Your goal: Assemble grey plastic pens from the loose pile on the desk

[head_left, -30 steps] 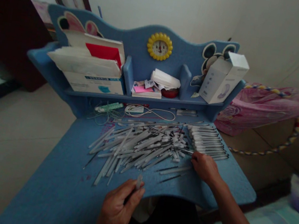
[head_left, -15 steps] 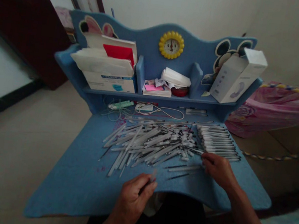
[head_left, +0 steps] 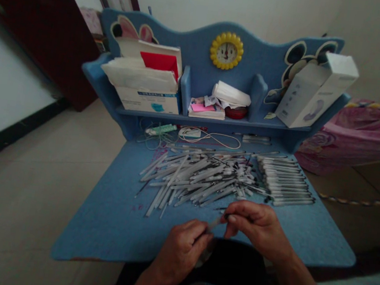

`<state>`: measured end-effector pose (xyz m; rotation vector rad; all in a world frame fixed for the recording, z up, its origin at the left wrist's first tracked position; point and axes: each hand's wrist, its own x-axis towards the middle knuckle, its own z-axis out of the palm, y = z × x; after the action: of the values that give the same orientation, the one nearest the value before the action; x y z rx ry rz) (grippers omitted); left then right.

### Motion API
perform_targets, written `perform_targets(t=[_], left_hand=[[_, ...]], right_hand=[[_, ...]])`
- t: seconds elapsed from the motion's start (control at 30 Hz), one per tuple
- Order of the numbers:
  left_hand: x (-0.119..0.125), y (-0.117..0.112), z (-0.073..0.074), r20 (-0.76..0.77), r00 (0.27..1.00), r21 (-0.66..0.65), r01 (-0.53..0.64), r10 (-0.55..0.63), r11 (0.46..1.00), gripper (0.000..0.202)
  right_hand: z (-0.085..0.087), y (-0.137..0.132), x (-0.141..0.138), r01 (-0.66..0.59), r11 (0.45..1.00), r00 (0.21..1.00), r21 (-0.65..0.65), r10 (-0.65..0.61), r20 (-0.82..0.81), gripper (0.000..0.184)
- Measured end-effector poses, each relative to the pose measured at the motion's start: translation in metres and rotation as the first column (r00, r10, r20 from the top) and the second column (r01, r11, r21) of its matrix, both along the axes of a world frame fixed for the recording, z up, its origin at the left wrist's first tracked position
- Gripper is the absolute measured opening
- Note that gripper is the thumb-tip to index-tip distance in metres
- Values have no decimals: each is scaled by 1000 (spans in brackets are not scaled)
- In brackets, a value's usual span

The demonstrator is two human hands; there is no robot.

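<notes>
My left hand (head_left: 181,249) is closed around a pale pen barrel (head_left: 213,223) at the near edge of the blue desk (head_left: 110,216). My right hand (head_left: 258,227) is pinched on a thin dark refill (head_left: 226,216) whose tip meets the barrel's end between the two hands. Beyond them lies a loose heap of pale pen parts (head_left: 199,179). To its right, finished pens (head_left: 285,180) lie side by side in a neat row.
The desk's shelf holds papers and a red book (head_left: 150,74), a pink note stack (head_left: 203,108), a yellow clock (head_left: 226,50) and a leaning white box (head_left: 314,91). White cables (head_left: 208,138) lie under the shelf. Pink fabric (head_left: 362,137) is at the right.
My right hand left the pile with a thin refill and came back to meet my left hand. The left hand kept its barrel. The view shifted left.
</notes>
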<state>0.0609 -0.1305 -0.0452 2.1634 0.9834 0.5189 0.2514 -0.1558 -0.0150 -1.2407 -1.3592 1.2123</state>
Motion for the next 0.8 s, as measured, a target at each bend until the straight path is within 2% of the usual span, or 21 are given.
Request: perform_targets(t=[0.27,0.47,0.63,0.8], left_hand=[[-2,-1,-1,-31,999,49,43,-42,998,23],[-6,-3,3,-89,992,-2,85,-85,996,23],[-6,-2,7,-147,981,-73,116,-126,991,24],[-8,-2,10,-207,969,-42,129,-135,991,23]], right_hand=[[-1,1,0,-111,994,981,-19,112,160,15],[4,1,1,-194,980,922,-31,193,335,14],[0,2,1,-216,976,884,-20,204,421,15],[-6,2,2,-221,975,857,-32,210,470,18]])
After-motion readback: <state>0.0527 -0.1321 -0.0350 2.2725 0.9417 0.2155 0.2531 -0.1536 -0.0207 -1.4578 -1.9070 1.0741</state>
